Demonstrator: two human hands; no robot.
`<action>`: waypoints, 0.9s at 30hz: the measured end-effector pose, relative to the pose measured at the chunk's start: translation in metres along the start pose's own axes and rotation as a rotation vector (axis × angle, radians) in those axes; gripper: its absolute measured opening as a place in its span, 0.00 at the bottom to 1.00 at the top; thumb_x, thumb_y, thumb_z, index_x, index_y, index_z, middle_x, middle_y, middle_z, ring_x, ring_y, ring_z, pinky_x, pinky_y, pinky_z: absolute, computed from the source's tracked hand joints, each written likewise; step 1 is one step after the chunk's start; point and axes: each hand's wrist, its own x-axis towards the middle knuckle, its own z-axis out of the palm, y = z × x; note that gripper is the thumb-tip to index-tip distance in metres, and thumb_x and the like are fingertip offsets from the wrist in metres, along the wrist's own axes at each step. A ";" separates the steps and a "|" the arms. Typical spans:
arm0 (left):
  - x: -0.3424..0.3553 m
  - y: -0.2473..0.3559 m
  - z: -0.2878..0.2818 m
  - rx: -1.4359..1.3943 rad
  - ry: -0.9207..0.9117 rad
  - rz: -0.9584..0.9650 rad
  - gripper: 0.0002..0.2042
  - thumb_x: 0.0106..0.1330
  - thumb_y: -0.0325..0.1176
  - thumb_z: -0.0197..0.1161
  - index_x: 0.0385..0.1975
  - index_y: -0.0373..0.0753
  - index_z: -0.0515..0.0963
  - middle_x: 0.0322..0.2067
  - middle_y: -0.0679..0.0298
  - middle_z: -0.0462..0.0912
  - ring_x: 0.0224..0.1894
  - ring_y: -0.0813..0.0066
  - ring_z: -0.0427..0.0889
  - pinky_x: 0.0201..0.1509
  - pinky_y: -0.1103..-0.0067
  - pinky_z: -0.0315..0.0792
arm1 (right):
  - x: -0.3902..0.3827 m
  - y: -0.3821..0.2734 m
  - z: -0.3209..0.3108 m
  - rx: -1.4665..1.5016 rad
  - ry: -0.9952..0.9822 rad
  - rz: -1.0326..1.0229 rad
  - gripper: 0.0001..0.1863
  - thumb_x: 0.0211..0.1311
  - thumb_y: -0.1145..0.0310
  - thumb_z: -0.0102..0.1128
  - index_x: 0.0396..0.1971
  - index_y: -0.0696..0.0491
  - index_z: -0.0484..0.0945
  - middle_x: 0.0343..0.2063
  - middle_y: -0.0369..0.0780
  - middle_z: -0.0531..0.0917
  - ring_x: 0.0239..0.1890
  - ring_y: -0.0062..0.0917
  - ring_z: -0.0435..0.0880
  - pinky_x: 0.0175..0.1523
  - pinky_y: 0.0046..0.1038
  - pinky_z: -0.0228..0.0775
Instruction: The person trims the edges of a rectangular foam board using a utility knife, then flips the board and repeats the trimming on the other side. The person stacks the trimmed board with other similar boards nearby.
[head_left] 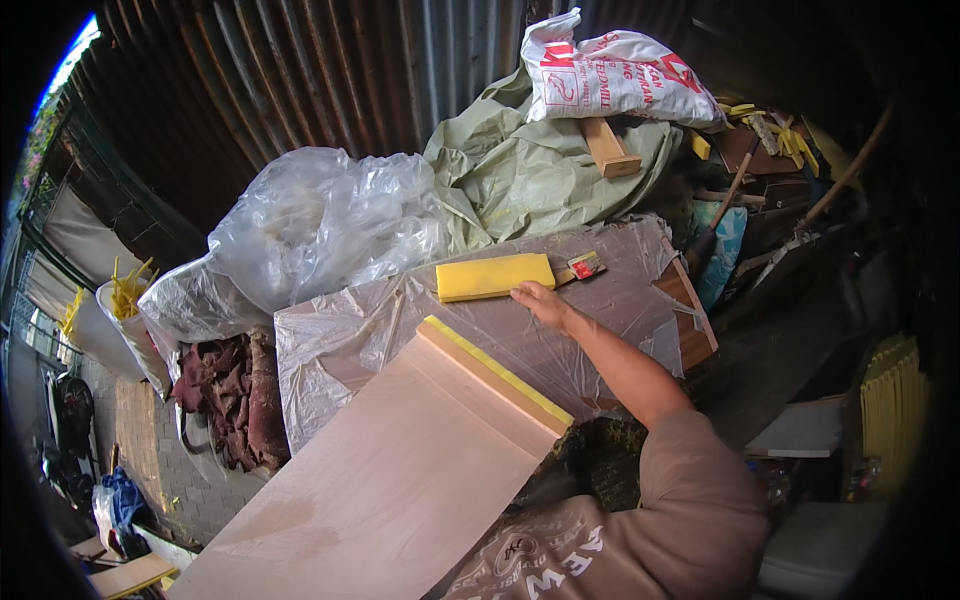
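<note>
Right hand (540, 300): centre frame, fingers together, resting on yellow block's lower right edge
Yellow block (494, 276): lying on plastic-covered panel (620, 290)
Paintbrush (580, 268): just right of block
Plywood board (400, 470): lower centre, yellow-edged
Left hand: out of view

Soft daylight from the left, dim right side, fisheye-bent edges, black vignette.

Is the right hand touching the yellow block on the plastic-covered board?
Touching. The head view shows the right hand with its fingertips against the lower right edge of the yellow block, no gap between them.

Plastic-covered board (620, 290), yellow block (493, 277), perhaps brush (582, 267)
</note>
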 end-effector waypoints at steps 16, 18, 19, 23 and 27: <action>-0.156 -0.168 0.058 -0.145 0.068 -0.180 0.36 0.71 0.61 0.51 0.69 0.38 0.63 0.63 0.50 0.72 0.65 0.50 0.71 0.72 0.52 0.63 | -0.255 0.080 -0.264 -0.256 0.385 -0.154 0.31 0.56 0.68 0.70 0.60 0.59 0.71 0.45 0.44 0.84 0.47 0.28 0.82 0.55 0.31 0.74; -0.171 -0.195 0.066 -0.182 0.074 -0.235 0.36 0.71 0.61 0.51 0.69 0.38 0.63 0.63 0.50 0.72 0.65 0.50 0.71 0.72 0.52 0.63 | -0.265 0.104 -0.295 -0.274 0.386 -0.078 0.30 0.55 0.70 0.69 0.59 0.60 0.74 0.44 0.44 0.85 0.46 0.29 0.83 0.55 0.31 0.74; -0.177 -0.211 0.071 -0.209 0.075 -0.268 0.36 0.71 0.61 0.51 0.68 0.38 0.64 0.63 0.50 0.72 0.65 0.50 0.71 0.72 0.52 0.63 | -0.270 0.136 -0.311 -0.325 0.416 -0.050 0.30 0.55 0.70 0.69 0.59 0.60 0.74 0.45 0.44 0.85 0.47 0.29 0.84 0.56 0.31 0.74; -0.198 -0.251 0.081 -0.331 0.090 -0.345 0.36 0.71 0.61 0.51 0.68 0.38 0.64 0.62 0.50 0.73 0.65 0.50 0.71 0.72 0.52 0.63 | -0.280 0.192 -0.352 -0.332 0.456 0.005 0.31 0.54 0.72 0.68 0.60 0.60 0.73 0.48 0.46 0.85 0.50 0.30 0.84 0.57 0.31 0.73; -0.203 -0.283 0.090 -0.419 0.099 -0.371 0.36 0.71 0.61 0.51 0.68 0.38 0.64 0.62 0.50 0.73 0.65 0.50 0.71 0.71 0.52 0.63 | -0.286 0.199 -0.391 -0.318 0.502 -0.037 0.30 0.55 0.73 0.66 0.61 0.58 0.74 0.49 0.45 0.85 0.51 0.31 0.83 0.58 0.31 0.73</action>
